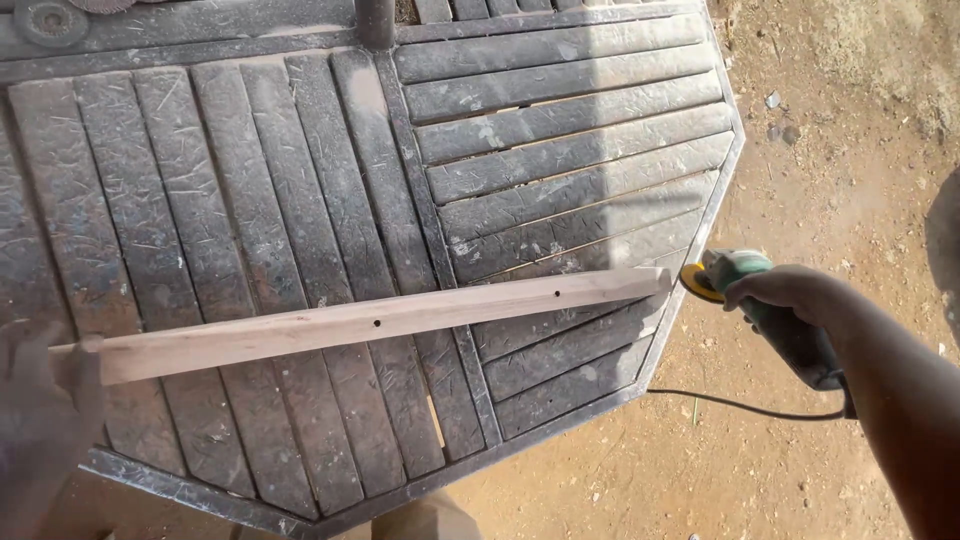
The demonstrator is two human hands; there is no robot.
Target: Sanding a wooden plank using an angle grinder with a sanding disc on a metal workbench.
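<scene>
We see the wooden slat (370, 320) lying across the dusty slatted metal table (560, 150), its near end pinned under the left hand (40, 420), which is blurred but looks clamped on it. The right hand (790, 292) is closed around the green angle grinder (770, 310), whose disc touches the slat's far tip. The slat looks light, stiff and dry, so we judge it best held flat near the left end.

Hard, warm daylight fills my view, brightest on the sandy ground (800, 150) at the right, where the top corner nearly washes out. A dark shadow (945, 250) cuts in from the right edge. My left hand (40, 420) is smeared with blur; the bench (300, 200) slats stay sharp, dust-dulled.
</scene>
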